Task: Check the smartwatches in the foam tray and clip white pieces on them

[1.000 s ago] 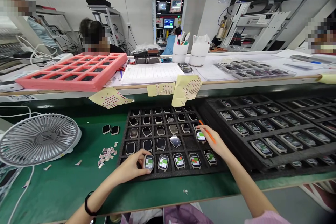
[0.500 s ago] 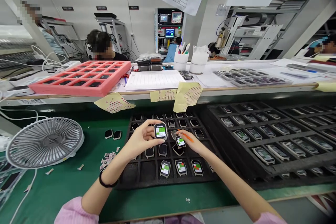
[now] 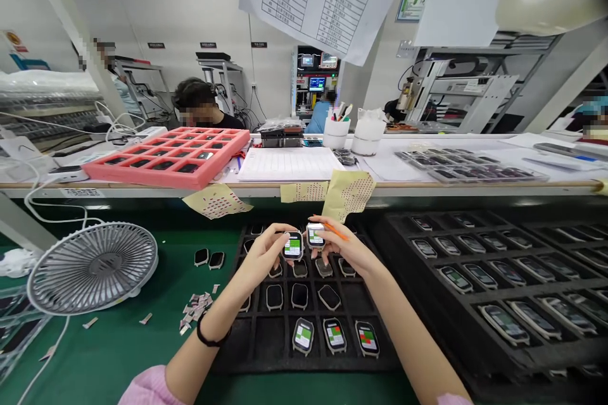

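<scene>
My left hand [image 3: 266,253] is closed on a strapless smartwatch [image 3: 293,247], whose lit screen shows green and white blocks. Right beside it, my right hand [image 3: 354,249] grips a second smartwatch [image 3: 315,237], also lit in green and white. A slim orange stick [image 3: 336,231], perhaps a pen or tweezers, is tucked in the right hand too. Both hands are over a black foam tray [image 3: 247,345] with square compartments. Dark watches lie in its middle rows. Its front row holds three lit watches, including one with red and green blocks [image 3: 367,338].
More black trays of watches [image 3: 503,323] stand at the right. A grey fan [image 3: 95,269], two dark watches [image 3: 209,259] and a pile of small paper tabs [image 3: 197,310] are on the green mat at left. A shelf behind carries a pink foam tray [image 3: 190,177]. People sit beyond it.
My right hand has lifted its watch from low over the tray to beside the left hand's watch. My view has tilted upward, so the scene sits lower in the picture.
</scene>
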Demonstrator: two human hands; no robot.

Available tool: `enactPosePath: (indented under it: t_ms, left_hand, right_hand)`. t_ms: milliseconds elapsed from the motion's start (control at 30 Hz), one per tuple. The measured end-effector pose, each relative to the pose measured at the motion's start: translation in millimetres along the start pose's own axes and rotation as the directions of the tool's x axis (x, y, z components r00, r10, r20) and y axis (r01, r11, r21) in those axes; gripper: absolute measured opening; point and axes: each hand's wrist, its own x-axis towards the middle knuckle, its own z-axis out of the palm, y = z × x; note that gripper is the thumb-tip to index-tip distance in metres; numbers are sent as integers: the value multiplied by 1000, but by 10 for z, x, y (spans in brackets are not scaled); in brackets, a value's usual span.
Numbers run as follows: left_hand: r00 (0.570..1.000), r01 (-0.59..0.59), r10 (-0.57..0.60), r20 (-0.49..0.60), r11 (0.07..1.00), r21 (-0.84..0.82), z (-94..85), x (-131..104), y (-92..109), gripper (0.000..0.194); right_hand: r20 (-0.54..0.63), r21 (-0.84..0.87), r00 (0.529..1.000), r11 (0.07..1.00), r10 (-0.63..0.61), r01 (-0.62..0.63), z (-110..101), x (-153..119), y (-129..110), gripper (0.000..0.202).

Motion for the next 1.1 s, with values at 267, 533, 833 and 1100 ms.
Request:
enactPosePath:
  t_ms: [267, 533, 833, 1100]
  left_hand:
    - [1000, 2, -2, 27, 1000, 5, 4, 41, -67, 41]
    - [997, -16, 13, 74, 999, 29, 23, 21, -90, 35]
    - [998, -7, 7, 60, 1000, 8, 50, 2, -15, 36]
    - [1000, 8, -7, 27, 1000, -26, 72, -20, -1, 35]
  right_hand:
    - [78, -60, 996, 997, -34, 38, -37, -39, 60, 47]
    - [-24, -107, 998, 992, -65, 62, -17, -91, 23, 32]
    - [116, -109, 992, 992, -46, 58, -58, -133, -18, 41]
    - [104, -108, 994, 993, -43, 54, -21, -148, -30, 42]
